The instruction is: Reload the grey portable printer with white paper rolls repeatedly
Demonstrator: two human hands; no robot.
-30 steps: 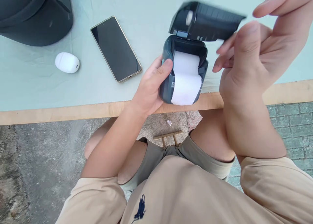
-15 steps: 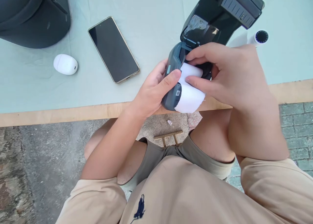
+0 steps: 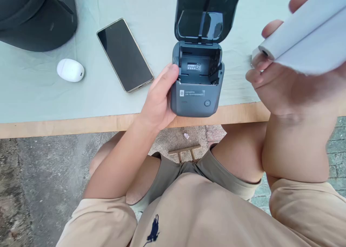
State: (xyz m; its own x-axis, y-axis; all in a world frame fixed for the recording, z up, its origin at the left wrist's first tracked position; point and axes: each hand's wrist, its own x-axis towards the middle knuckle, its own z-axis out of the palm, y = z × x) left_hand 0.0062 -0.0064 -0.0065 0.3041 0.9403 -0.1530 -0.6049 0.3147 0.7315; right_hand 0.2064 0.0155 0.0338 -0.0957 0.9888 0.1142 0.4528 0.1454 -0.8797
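Note:
My left hand (image 3: 162, 99) grips the left side of a dark grey portable label printer (image 3: 195, 99), thumb along its upper edge. The printer's lid (image 3: 204, 16) stands raised, and the paper compartment (image 3: 198, 72) shows bare inside, with a small printed sticker on its floor. At the upper right, my right hand (image 3: 283, 85) holds a roll of white paper (image 3: 302, 31), its loose end hanging over the palm. The roll is well apart from the printer and partly cut off by the frame edge.
A smartphone (image 3: 125, 55) lies face up left of the printer. Further left are a white earbud case (image 3: 70, 70) and a black zippered case (image 3: 40, 20). A wooden strip (image 3: 67, 127) forms the near edge of the cloth-covered table (image 3: 89, 99).
The paper roll has come out of the printer and moved up and right in my right hand. My left hand has turned the printer to face me squarely.

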